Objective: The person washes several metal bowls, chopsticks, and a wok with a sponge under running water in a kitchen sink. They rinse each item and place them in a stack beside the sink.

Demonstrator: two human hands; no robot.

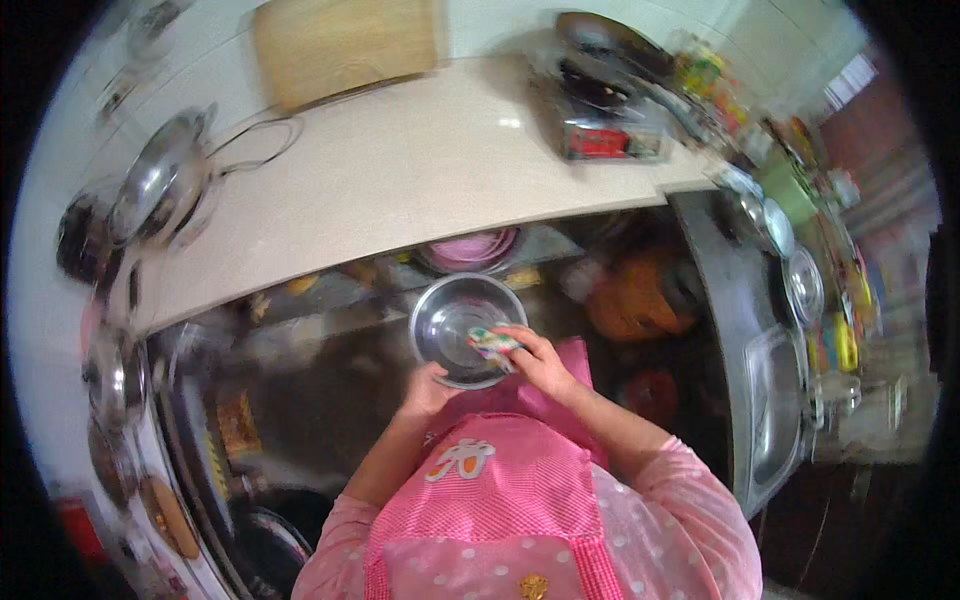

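A round stainless steel bowl (pixel 442 315) is held in front of my pink apron, tilted so that its shiny inside faces up. My left hand (pixel 429 388) grips its rim at the lower left, with the thumb over the edge. In my right hand (pixel 536 358) is a crumpled multicoloured cloth (pixel 493 345), lying over the right side of the bowl's inside. The fingers of the left hand under the bowl are hidden, and the picture is somewhat blurred.
Beyond the bowl runs a pale countertop (pixel 360 180) with a wooden board (pixel 345 49) against the wall. A dark pan (pixel 611 45) sits on a stove at the back right. Metal bowls (pixel 161 180) stand left; a steel sink (pixel 772 405) is at right. Pink basins (pixel 472 247) lie below the counter.
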